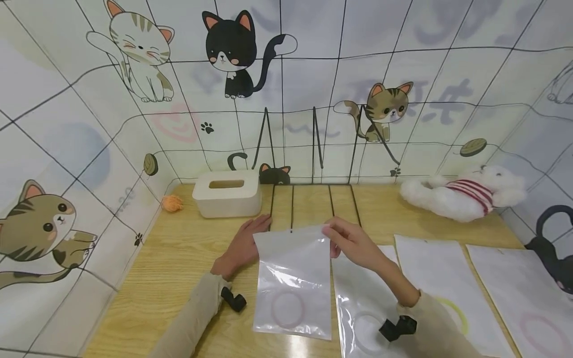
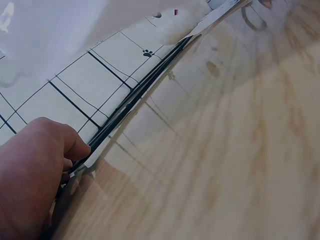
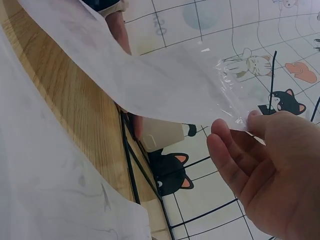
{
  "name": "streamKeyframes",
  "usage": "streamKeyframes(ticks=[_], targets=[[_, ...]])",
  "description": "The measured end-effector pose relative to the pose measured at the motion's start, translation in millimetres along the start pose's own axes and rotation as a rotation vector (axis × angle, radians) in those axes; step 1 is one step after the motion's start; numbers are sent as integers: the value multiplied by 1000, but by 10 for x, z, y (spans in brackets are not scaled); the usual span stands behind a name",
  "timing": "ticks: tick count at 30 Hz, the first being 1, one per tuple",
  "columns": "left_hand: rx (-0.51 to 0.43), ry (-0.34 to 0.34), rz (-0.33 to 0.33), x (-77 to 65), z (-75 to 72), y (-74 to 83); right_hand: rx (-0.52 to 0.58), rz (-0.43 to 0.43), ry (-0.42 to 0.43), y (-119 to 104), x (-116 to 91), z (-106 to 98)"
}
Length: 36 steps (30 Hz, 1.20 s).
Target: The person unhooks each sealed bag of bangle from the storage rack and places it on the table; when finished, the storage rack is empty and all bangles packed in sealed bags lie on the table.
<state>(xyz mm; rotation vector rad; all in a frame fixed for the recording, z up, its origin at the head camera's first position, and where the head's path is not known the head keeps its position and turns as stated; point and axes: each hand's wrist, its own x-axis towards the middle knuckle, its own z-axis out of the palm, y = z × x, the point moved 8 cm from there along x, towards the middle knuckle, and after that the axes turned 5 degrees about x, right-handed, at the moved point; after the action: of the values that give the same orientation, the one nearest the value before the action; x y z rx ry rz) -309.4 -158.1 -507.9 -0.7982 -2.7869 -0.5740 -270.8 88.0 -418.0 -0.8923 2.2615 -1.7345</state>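
In the head view my right hand [image 1: 353, 243] pinches the upper right corner of a clear plastic bag [image 1: 291, 273]. The bag has a white backing and a pale pink ring [image 1: 288, 309] near its lower end. In the right wrist view thumb and fingertips of the right hand [image 3: 275, 160] meet at the bag's corner [image 3: 190, 85], and the bag bends away from them. My left hand [image 1: 243, 243] rests on the table at the left rods of a black wire rack [image 1: 293, 206]. In the left wrist view, fingers of the left hand [image 2: 45, 160] touch the dark rods [image 2: 125, 107].
A white tissue box [image 1: 227, 201] stands behind the left hand, with an orange yarn ball [image 1: 172, 203] left of it. Several similar bags [image 1: 429, 278] lie at the right. A white plush toy [image 1: 465, 194] in red stripes lies behind them. A cat-print backdrop [image 1: 304, 79] rises behind the table.
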Motion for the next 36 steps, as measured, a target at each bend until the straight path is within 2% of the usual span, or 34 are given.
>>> streamKeyframes(ticks=[5,15,22,30,36], targets=[[-20,-13,-40,1,3,-17,-16,27,-34,42,8,6],[-42,-20,-49,-4,7,-1,-66,119,-144,138,-32,68],[-51,6,-47,7,-33,-24,-164,158,-177,242,-10,62],[-52,-30,-56,5,-22,-26,-205,201,-234,341,-42,123],[-58,-21,-61,6,-12,-42,-306,197,-269,327,-72,166]])
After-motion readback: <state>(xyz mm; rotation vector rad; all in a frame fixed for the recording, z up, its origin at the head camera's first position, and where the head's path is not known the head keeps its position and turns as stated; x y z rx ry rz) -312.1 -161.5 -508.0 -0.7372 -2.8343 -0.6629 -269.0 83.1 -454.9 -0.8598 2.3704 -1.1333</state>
